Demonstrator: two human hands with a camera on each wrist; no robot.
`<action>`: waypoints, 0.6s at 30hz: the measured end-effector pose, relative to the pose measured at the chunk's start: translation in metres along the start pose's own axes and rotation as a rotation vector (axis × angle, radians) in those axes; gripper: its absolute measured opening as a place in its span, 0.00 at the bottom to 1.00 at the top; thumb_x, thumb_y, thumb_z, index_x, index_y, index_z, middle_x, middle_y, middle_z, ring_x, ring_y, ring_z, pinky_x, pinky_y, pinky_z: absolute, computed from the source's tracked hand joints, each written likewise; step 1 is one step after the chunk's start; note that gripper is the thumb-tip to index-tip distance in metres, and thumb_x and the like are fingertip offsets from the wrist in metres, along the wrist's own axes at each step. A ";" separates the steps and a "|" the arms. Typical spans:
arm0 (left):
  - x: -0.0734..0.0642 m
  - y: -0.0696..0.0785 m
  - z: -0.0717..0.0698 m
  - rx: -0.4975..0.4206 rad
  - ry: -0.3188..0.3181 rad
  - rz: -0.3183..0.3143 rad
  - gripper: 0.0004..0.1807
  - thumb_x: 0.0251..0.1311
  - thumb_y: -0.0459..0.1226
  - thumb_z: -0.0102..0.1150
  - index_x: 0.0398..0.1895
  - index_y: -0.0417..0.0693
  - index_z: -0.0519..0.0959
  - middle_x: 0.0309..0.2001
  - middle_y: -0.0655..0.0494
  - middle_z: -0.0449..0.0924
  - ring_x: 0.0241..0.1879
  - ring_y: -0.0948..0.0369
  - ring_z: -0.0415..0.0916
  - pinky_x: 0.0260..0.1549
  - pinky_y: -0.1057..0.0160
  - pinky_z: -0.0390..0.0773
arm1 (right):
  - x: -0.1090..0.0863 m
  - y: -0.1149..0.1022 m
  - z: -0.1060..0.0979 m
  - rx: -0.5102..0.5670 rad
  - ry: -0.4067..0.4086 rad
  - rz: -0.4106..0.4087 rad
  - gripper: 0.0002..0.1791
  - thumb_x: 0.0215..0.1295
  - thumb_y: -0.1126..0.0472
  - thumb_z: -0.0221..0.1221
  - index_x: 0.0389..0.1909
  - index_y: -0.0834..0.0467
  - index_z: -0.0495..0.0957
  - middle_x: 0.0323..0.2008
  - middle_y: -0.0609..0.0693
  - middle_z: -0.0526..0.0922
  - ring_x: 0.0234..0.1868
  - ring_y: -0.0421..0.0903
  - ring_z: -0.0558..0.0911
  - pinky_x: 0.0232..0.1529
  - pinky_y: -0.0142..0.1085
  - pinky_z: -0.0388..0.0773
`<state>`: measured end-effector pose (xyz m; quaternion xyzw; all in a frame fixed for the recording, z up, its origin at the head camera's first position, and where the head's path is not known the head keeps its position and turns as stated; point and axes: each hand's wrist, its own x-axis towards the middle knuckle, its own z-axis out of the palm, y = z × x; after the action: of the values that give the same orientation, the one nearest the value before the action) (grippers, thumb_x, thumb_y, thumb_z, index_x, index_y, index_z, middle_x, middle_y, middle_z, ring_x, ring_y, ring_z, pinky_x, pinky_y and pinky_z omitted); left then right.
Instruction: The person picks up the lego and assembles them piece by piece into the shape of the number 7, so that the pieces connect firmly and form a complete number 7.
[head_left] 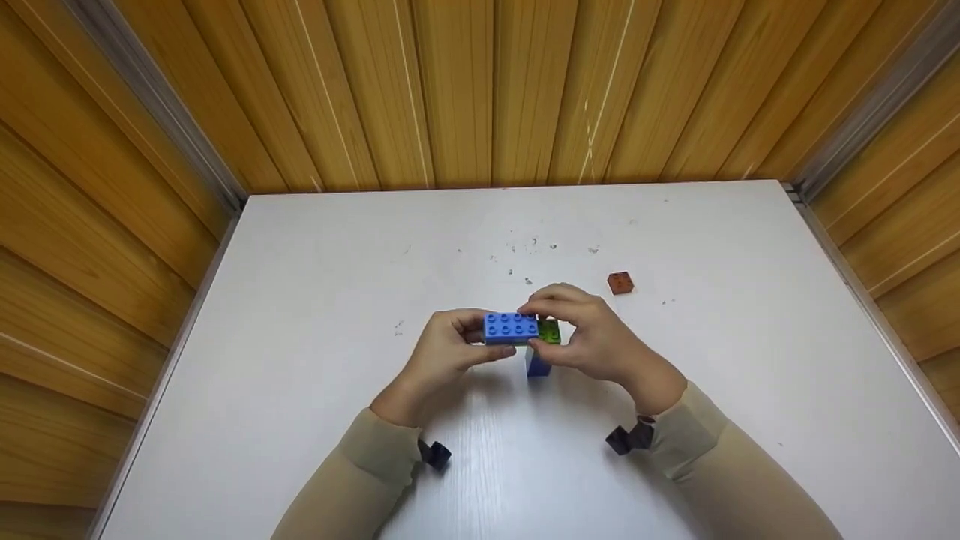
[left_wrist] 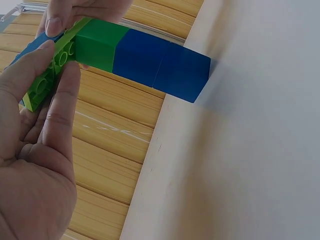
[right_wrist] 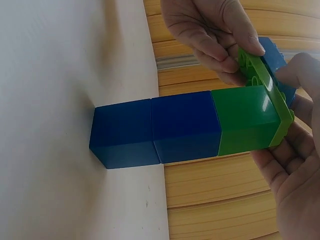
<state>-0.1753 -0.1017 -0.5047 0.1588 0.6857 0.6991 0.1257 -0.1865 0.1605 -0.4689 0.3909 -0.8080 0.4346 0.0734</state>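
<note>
A small tower stands on the table, with two dark blue blocks [right_wrist: 185,129] at its base and a green block [right_wrist: 245,122] above them. Across its top lies a thin light green plate [left_wrist: 42,90], jutting out to the left. A blue eight-stud brick [head_left: 511,328] sits over the plate's left part; whether it is fully pressed down cannot be told. My left hand [head_left: 448,351] pinches the jutting end of the plate between thumb and fingers. From the right, my right hand [head_left: 589,334] grips the blue brick's right end, its fingers around the tower's top.
A red-brown brick [head_left: 620,283] lies on the white table [head_left: 315,285] behind and right of the hands. Wood-look panels [head_left: 457,90] enclose the table at the back and sides. Small dark marks dot the tabletop.
</note>
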 end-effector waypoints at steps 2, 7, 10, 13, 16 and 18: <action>0.000 0.000 0.000 -0.023 -0.004 -0.006 0.21 0.62 0.25 0.81 0.59 0.32 0.89 0.56 0.40 0.94 0.54 0.57 0.95 0.55 0.61 0.94 | 0.001 -0.002 -0.002 -0.007 -0.017 0.019 0.22 0.62 0.70 0.77 0.57 0.57 0.92 0.56 0.52 0.91 0.54 0.48 0.88 0.54 0.34 0.88; 0.000 -0.001 0.000 -0.067 -0.008 -0.009 0.22 0.62 0.24 0.80 0.59 0.30 0.89 0.55 0.39 0.94 0.54 0.58 0.95 0.56 0.61 0.94 | 0.004 -0.006 -0.006 -0.030 -0.047 0.048 0.22 0.62 0.70 0.77 0.58 0.56 0.92 0.55 0.51 0.91 0.56 0.48 0.87 0.58 0.38 0.88; 0.000 -0.002 0.000 -0.063 -0.002 0.004 0.21 0.62 0.24 0.80 0.59 0.30 0.89 0.54 0.39 0.95 0.53 0.58 0.95 0.56 0.61 0.94 | 0.004 -0.007 -0.007 -0.041 -0.054 0.044 0.22 0.62 0.70 0.77 0.58 0.55 0.92 0.55 0.50 0.91 0.56 0.48 0.88 0.59 0.35 0.87; -0.001 -0.002 0.001 -0.056 0.005 0.017 0.21 0.62 0.25 0.80 0.59 0.30 0.89 0.54 0.38 0.94 0.54 0.57 0.95 0.57 0.61 0.93 | 0.005 -0.007 -0.008 -0.041 -0.063 0.040 0.22 0.63 0.70 0.77 0.58 0.56 0.92 0.55 0.51 0.91 0.55 0.48 0.88 0.59 0.34 0.87; -0.001 -0.002 0.002 -0.076 0.002 0.014 0.22 0.62 0.24 0.80 0.59 0.29 0.88 0.55 0.37 0.94 0.54 0.57 0.95 0.57 0.61 0.94 | 0.005 -0.008 -0.010 -0.042 -0.073 0.038 0.22 0.63 0.70 0.78 0.58 0.56 0.92 0.55 0.51 0.91 0.54 0.48 0.88 0.60 0.34 0.87; -0.001 -0.002 0.003 -0.106 -0.001 0.003 0.23 0.62 0.23 0.79 0.60 0.29 0.88 0.57 0.37 0.93 0.55 0.57 0.95 0.57 0.60 0.94 | 0.005 -0.008 -0.010 -0.043 -0.074 0.032 0.22 0.63 0.70 0.77 0.58 0.55 0.92 0.55 0.51 0.91 0.54 0.48 0.88 0.60 0.34 0.87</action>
<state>-0.1730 -0.0992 -0.5063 0.1530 0.6474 0.7346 0.1332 -0.1865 0.1629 -0.4558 0.3922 -0.8255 0.4034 0.0452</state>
